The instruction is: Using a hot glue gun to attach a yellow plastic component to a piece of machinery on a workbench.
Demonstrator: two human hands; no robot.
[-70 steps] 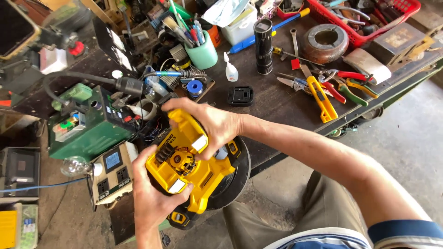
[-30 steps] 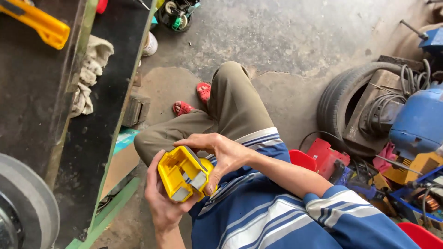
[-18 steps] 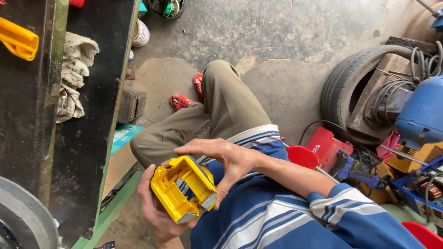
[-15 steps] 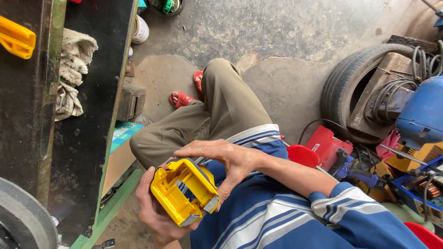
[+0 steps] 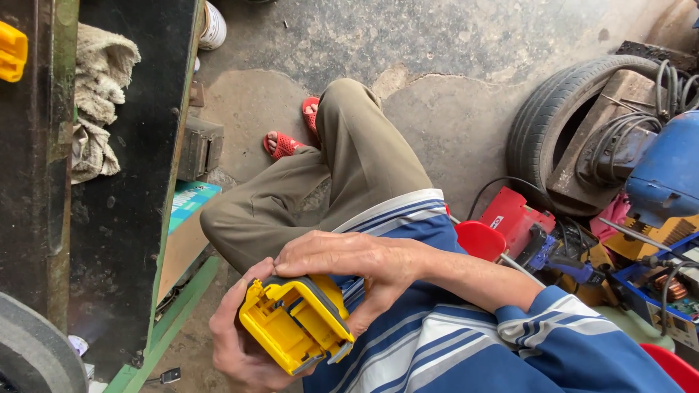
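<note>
Down by the bench leg, a flat cardboard box [image 5: 191,211] with a teal printed top leaned between the black workbench [image 5: 124,182] and the green frame; its side was plain brown. On the red machine [image 5: 513,218] at the right sat a small white label, rectangular, too small to read. A white round container [image 5: 213,25] stood on the concrete floor near the top edge.

The yellow plastic housing [image 5: 295,331] was held above the lap, in front of the striped blue shirt [image 5: 451,349]. It was a blocky shell, open on the side turned to the camera, with inner ribs and slots visible, and a dark grey band ran along its upper edge. A small grey clip showed at its lower right corner.

The left hand [image 5: 237,349] cupped the housing from below, fingers curled around its underside. The right hand [image 5: 349,262] lay over the top, fingers bent and pressing on the grey band, thumb at the right side. Both hands grasped it firmly.

A grey rag [image 5: 98,102] hung on the bench.
</note>
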